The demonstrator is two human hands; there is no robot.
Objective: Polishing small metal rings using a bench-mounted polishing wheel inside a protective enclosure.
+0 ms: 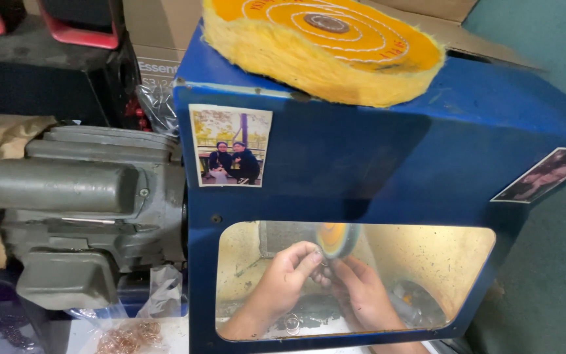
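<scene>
Left hand (285, 272): yours, seen through the clear window (427, 262) of the blue hood (375, 151); its fingers (306, 254) are pinched together on a small piece just under the wheel.
Right hand (361, 288): beside the left, touching it; fingers curled in toward the same spot, but you cannot tell what they clamp.
Small piece (323, 263): held between both hands, right at the lower edge of the spinning buffing wheel (337, 239); too small and blurred to name.
Spare buff (322, 42): a yellow cloth wheel lying flat on top of the hood.
Motor (86, 203): grey, just left of the hood.
Photo prints: one (230, 145) on the hood's front, another (545, 174) on its right side.
Copper-coloured bits (126, 337): a loose heap at lower left, below the motor.
</scene>
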